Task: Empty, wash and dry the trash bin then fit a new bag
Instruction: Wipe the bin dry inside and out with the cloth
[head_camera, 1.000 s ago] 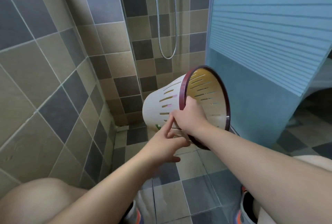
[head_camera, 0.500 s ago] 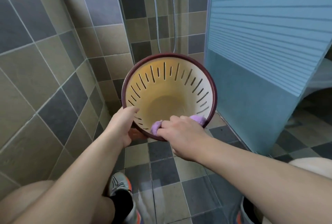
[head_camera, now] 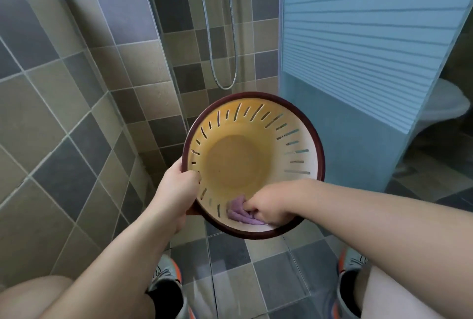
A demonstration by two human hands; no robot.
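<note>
The bin [head_camera: 253, 165] is held up in the air above the tiled floor [head_camera: 271, 275], tipped so that its open mouth faces the person. It is empty inside, and no bag is fitted. The left hand [head_camera: 176, 190] has its grip closed on the dark rim at the left side, with the thumb over the edge. The right hand [head_camera: 268, 207] is inside the bin near the lower rim, its fingers curled around a purple cloth [head_camera: 239, 212] that is pressed against the inner wall.

I think this is the drying or wiping step. The main risk is that only one hand carries the bin. If the cloth pushes hard on the low side, the rim may turn or slip in the left grip, and the bin could fall on the floor or knock the glass panel [head_camera: 345, 139] just behind it. The cloth may also catch in one of the slits [head_camera: 297, 172]. The outside wall is not visible, so whether it is dry I cannot tell.
</note>
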